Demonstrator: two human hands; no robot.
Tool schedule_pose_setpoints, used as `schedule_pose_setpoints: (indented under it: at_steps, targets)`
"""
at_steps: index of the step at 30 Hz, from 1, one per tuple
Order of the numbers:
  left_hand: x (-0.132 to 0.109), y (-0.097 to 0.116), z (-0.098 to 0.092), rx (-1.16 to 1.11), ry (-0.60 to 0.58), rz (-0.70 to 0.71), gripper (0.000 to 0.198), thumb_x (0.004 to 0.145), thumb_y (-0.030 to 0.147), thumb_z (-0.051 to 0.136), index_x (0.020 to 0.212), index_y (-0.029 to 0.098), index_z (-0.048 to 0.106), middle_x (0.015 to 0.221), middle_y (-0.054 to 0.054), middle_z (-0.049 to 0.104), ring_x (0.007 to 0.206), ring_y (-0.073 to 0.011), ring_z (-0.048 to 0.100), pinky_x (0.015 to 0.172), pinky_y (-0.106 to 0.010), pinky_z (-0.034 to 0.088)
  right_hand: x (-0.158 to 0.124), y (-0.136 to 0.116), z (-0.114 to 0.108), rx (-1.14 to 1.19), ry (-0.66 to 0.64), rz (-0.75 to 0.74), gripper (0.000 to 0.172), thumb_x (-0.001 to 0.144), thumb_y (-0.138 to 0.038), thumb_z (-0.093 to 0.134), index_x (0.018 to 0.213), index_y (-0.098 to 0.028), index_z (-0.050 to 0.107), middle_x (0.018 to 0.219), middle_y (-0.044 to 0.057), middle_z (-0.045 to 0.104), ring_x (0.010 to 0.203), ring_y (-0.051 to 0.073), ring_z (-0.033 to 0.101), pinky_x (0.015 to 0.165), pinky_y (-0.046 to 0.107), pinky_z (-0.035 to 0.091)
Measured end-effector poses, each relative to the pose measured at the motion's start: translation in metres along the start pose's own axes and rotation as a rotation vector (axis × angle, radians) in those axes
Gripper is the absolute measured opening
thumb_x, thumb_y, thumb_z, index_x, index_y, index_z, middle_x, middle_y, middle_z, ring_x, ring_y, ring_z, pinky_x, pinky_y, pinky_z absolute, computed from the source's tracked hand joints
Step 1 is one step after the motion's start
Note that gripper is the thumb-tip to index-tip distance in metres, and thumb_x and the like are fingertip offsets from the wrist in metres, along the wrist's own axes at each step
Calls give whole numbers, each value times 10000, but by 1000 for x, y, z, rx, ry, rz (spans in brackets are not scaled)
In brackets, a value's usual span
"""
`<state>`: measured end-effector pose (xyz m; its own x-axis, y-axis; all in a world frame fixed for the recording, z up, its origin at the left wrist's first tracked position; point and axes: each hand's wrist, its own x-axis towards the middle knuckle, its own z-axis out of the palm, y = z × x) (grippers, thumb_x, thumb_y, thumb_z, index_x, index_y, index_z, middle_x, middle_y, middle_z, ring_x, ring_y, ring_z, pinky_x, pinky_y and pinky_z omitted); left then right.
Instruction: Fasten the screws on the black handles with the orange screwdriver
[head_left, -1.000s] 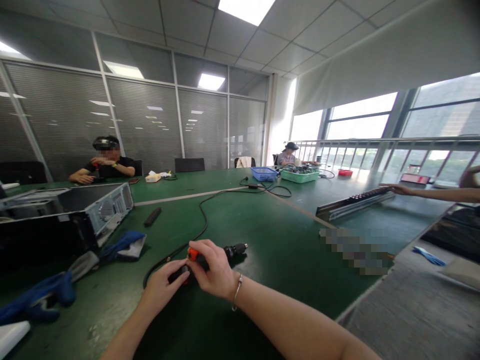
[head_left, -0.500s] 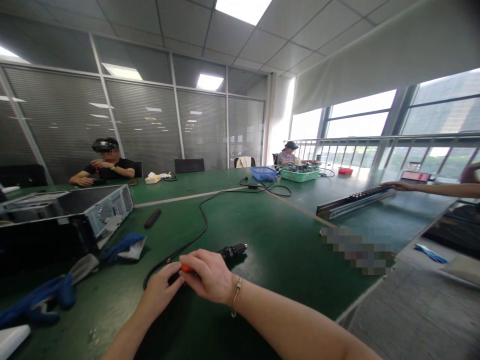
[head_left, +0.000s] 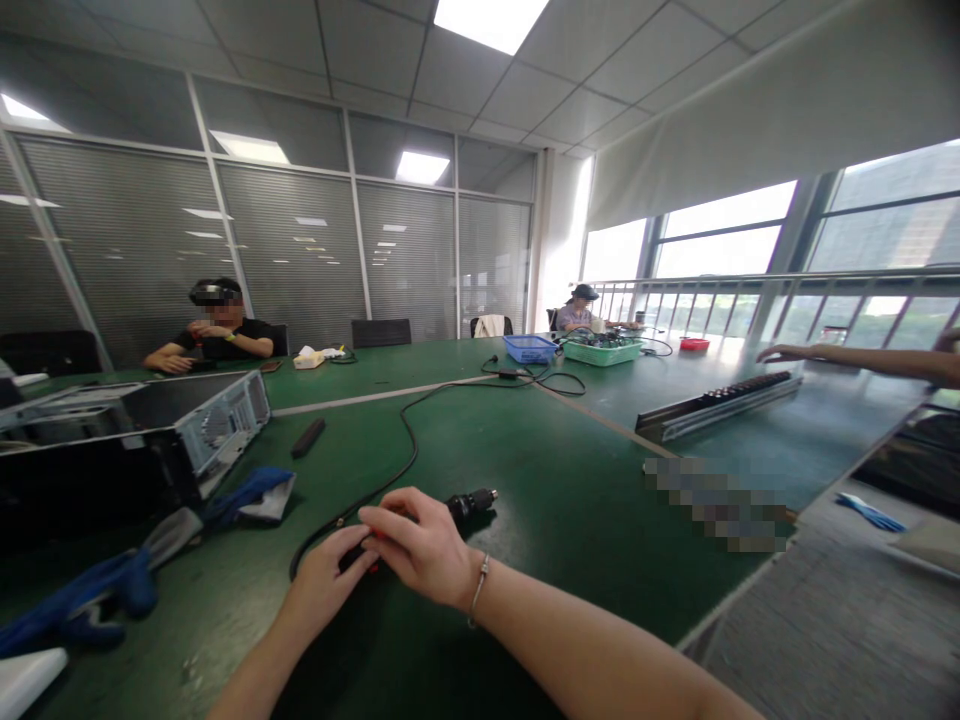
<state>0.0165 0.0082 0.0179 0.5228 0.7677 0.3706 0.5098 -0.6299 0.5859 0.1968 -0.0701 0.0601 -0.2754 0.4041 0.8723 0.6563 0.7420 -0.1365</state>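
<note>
- Drill: between the hands over the green table, tip toward two o'clock.
- Left hand: fingers closed around the drill's dark near end.
- Right hand: half curled over the drill; its grip is hidden.
- Computer case: ten o'clock from them.

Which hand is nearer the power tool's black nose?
Right. The right hand is close by, just to the left of the power tool's black nose; the left hand is farther off, to the left of the right hand.
</note>
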Motion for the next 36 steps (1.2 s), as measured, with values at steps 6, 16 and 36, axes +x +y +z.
schedule_pose_setpoints:
  at_steps: [6, 16, 36]
  targets:
    - [0, -3, 1, 9, 1, 2, 393, 778, 450, 549, 1042, 200, 700, 1112, -75, 689, 1036, -284, 624, 954, -414, 469, 3, -2, -2, 135, -23, -6, 556, 896, -163, 442, 1422, -202, 267, 1192, 114, 554, 1056, 171, 555, 898, 298, 499]
    - [0, -2, 0, 13, 2, -8, 376, 772, 443, 558, 1024, 206, 706, 1133, -66, 682, 1037, -279, 623, 958, -404, 468, 3, -2, -3, 98, -21, -42, 546, 895, -174, 441, 1417, -213, 285, 1144, 108, 567, 1012, 176, 566, 859, 302, 511]
    - [0, -1, 1, 11, 14, 11, 345, 769, 435, 560, 966, 198, 715, 1062, -67, 705, 981, -273, 641, 900, -390, 501, 3, -3, -3, 53, -18, -31, 499, 907, -183, 438, 1389, -223, 319, 1091, 95, 584, 964, 164, 587, 817, 279, 520]
